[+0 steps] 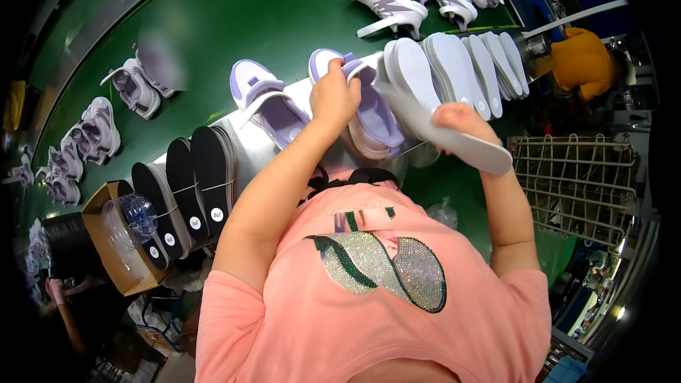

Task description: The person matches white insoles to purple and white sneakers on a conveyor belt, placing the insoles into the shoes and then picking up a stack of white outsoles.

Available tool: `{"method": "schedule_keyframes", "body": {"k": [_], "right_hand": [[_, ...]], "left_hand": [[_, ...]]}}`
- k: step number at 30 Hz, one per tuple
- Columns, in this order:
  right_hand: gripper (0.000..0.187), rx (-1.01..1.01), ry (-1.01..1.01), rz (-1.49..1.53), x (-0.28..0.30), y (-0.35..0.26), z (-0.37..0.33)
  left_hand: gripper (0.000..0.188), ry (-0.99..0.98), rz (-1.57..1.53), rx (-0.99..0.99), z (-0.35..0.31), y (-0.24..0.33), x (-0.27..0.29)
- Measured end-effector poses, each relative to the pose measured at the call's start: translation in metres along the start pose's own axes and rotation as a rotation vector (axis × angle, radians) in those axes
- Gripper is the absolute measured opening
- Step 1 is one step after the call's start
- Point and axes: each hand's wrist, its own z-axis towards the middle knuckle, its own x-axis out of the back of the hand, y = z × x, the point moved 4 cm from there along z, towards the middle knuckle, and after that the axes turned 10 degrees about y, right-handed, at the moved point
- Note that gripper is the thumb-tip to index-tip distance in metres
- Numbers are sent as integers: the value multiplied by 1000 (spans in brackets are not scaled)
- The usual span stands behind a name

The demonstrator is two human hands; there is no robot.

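In the head view, the left hand (335, 99) has its grip closed on the front of the opening of a white and purple shoe (379, 128), which rests near the edge of the green table (234, 7). To the right of this shoe, the right hand (464, 128) has its grip closed around a pale insole (491, 154), blurred, its far end slanting toward the shoe; whether they touch cannot be told. A matching shoe (253, 79) sits just left of the held shoe. Stacks of white insoles (448, 67) stand just right of it. Farther left of it are banded bundles of black insoles (213, 170), then a cardboard box (106, 259) holding clear plastic (120, 234). Well right of it is a wire basket (574, 174); beyond that, a person in a yellow top (580, 64).
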Motion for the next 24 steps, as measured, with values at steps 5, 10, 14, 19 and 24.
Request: {"method": "schedule_keyframes", "body": {"k": [5, 10, 14, 19, 24], "right_hand": [[20, 180, -27, -682, -52, 14, 31], [22, 541, 159, -1237, -94, 15, 40], [32, 481, 87, -1349, -80, 9, 12], [33, 246, -74, -1323, -50, 7, -3], [19, 442, 19, -1284, -65, 4, 6]], "left_hand": [[34, -159, 33, 99, -5, 5, 2], [30, -153, 7, 29, -9, 0, 3], [27, -135, 52, 61, -12, 1, -4], [26, -129, 49, 73, -16, -5, -12], [25, -147, 31, 54, -15, -3, -10]]}}
